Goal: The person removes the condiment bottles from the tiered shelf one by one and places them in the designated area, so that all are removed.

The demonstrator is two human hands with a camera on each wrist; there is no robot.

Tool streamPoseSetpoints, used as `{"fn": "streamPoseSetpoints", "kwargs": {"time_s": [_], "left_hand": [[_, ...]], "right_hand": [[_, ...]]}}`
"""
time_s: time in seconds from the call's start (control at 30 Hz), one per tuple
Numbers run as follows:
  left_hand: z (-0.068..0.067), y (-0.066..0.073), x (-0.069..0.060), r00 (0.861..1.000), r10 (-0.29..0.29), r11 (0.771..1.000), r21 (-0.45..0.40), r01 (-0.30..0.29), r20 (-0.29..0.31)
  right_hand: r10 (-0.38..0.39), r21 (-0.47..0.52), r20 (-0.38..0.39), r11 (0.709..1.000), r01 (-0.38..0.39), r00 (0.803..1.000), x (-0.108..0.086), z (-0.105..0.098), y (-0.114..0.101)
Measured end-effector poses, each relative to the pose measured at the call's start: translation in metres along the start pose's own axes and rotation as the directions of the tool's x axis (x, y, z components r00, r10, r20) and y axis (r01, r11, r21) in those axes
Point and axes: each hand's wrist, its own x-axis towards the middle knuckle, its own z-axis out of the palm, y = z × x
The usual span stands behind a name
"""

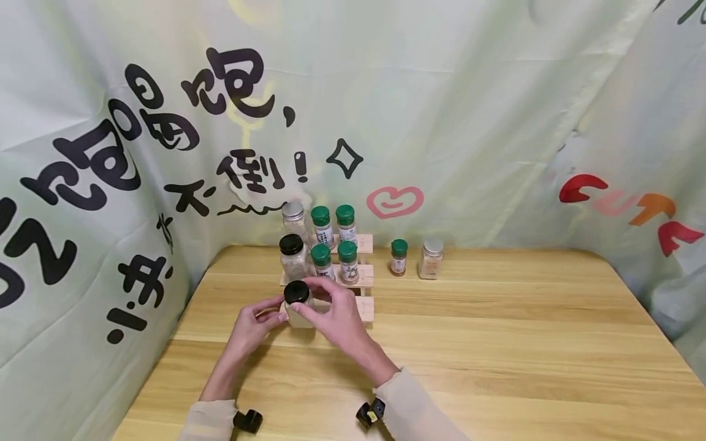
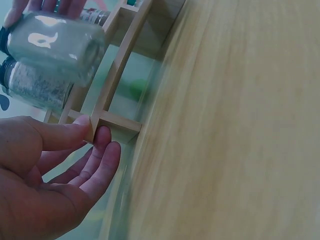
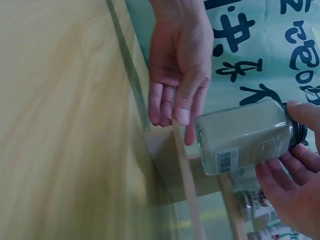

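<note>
A square glass jar with a black cap [image 1: 296, 291], filled with pale powder, is held near its cap by my right hand [image 1: 340, 315]. In the right wrist view the jar [image 3: 240, 137] is above the lowest step of a small wooden tiered rack [image 3: 186, 170], with a barcode label on its side. My left hand [image 1: 250, 327] pinches the near left corner of that rack, thumb on one side and fingers on the other, as the left wrist view shows. Behind the held jar, another black-capped jar [image 1: 294, 263] with whitish contents stands on the middle step.
Green-capped spice bottles [image 1: 322, 223] stand on the upper two steps, with a silver-capped jar [image 1: 294, 223] at the top left. Right of the rack, a small green-capped bottle [image 1: 398, 260] and a silver-capped jar [image 1: 431, 260] stand on the wooden table [image 1: 496, 343]. A printed curtain [image 1: 469, 122] hangs behind.
</note>
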Motion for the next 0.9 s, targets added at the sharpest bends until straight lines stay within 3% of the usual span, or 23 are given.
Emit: {"fn": "streamPoseSetpoints", "kwargs": {"time_s": [0.43,0.9], "left_hand": [[-0.001,-0.002,0.000,1.000,-0.007,1.000,0.016,0.007,-0.012],[0.002,-0.002,0.001,1.000,-0.005,1.000,-0.018,0.005,0.000]], "right_hand": [[-0.013,0.049,0.042,0.999,0.011,0.999,-0.006,-0.038,-0.015],[-0.013,0.006,-0.001,1.000,0.013,1.000,-0.016,-0.090,-0.016]]}}
